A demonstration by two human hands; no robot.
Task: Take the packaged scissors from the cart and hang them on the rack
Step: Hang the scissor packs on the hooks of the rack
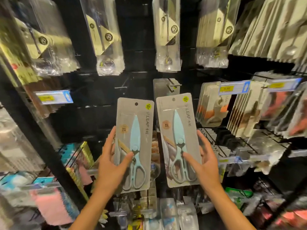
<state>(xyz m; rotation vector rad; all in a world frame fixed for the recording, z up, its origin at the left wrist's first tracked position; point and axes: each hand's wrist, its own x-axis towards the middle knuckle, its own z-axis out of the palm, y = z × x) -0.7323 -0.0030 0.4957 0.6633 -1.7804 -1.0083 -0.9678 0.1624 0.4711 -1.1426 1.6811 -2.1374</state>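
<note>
Two packs of pale blue scissors are held upright side by side before the black rack (pixel 103 90). The left pack (pixel 134 145) is gripped by the left hand (pixel 113 165), thumb on its front, fingers curled behind its edge. The right pack (pixel 178 140) is held the same way by the right hand (pixel 205 165). Just above the right pack a metal hook (pixel 174 84) juts out, with a grey card hanging behind it. Clear-bagged goods (pixel 106 39) hang higher up, and price tags (pixel 54 97) sit at either side.
</note>
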